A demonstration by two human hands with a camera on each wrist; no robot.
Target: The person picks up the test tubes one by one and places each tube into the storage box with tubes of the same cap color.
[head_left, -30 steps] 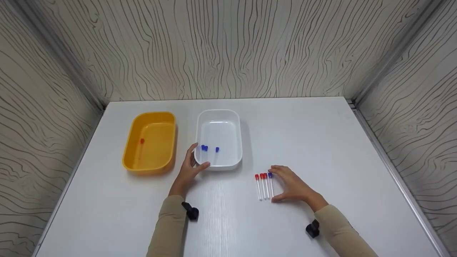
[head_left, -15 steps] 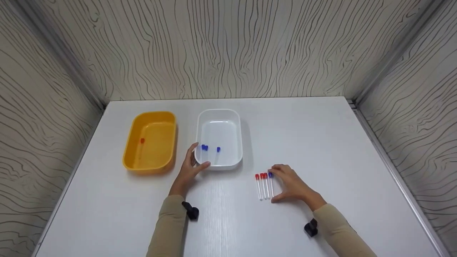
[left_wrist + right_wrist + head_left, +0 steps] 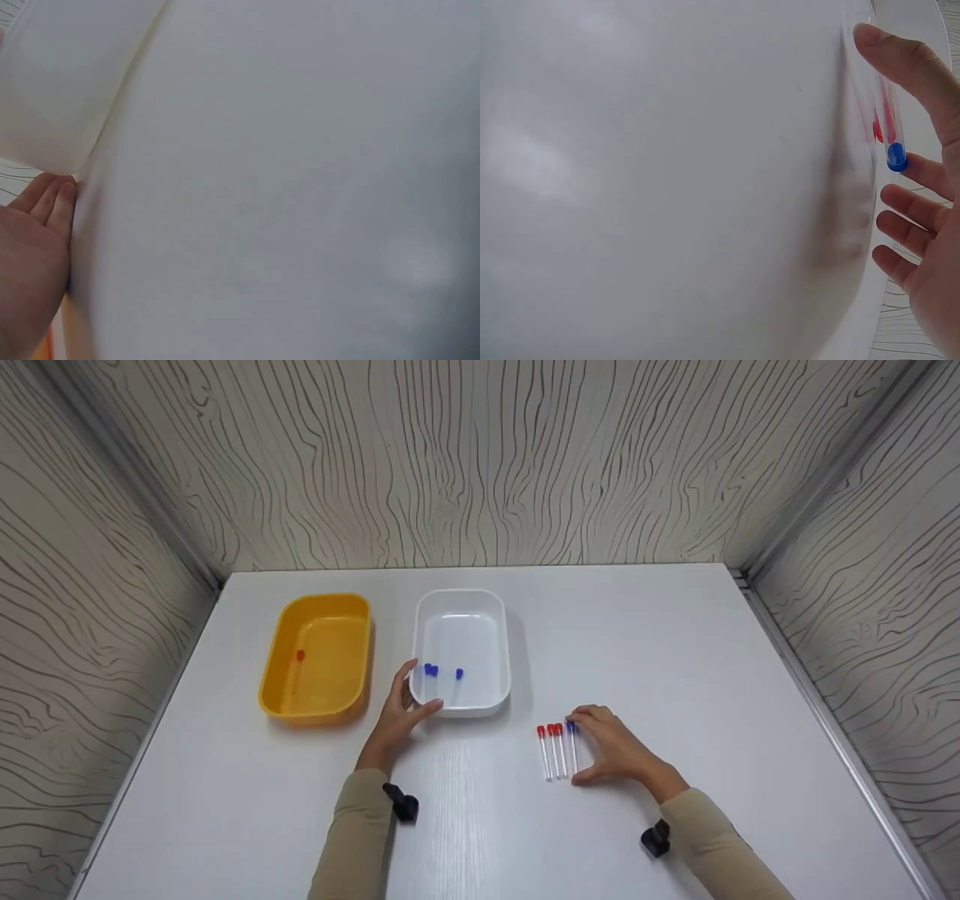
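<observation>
In the head view my left hand (image 3: 394,724) holds the near left corner of a white tray (image 3: 466,634), thumb at the near rim and fingers along the left side. Three blue-capped tubes (image 3: 459,675) lie inside that tray. To the right, my right hand (image 3: 616,750) pinches a clear blue-capped test tube (image 3: 574,751) lengthwise, index finger at the cap and thumb at the other end. Just left of it lie three red-capped test tubes (image 3: 546,759), side by side. The right wrist view shows the blue cap (image 3: 897,157) against the index fingertip.
A yellow tray (image 3: 330,649) stands left of the white one, with one red-capped tube (image 3: 300,657) in it. White table (image 3: 637,630) surface surrounds everything. Wood-patterned panels (image 3: 480,465) rise behind and at both sides.
The blue-capped tube in my right hand has shifted slightly right, widening the gap to the red-capped tubes. My left hand stays at the white tray.
</observation>
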